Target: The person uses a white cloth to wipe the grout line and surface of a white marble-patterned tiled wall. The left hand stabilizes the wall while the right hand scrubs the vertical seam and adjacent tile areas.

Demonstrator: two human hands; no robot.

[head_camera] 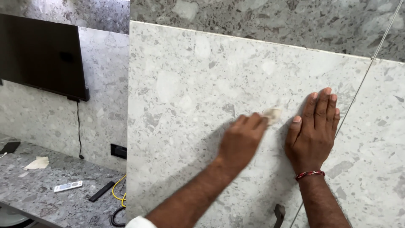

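Observation:
A large pale grey speckled stone slab (190,84) stands upright in front of me, filling most of the head view. My left hand (242,139) presses a small cream-coloured wad (272,114), held at its fingertips, against the slab's face. My right hand (314,128) lies flat on the slab just to the right of the wad, fingers together and pointing up, with a red thread band on the wrist (310,174).
A dark flat screen (42,55) hangs on the speckled wall at left, a cable dropping from it. Below, a grey stone counter (42,190) holds a white remote (67,186), a black remote (101,191), a cloth scrap and yellow cable. A thin seam line (363,80) runs diagonally at right.

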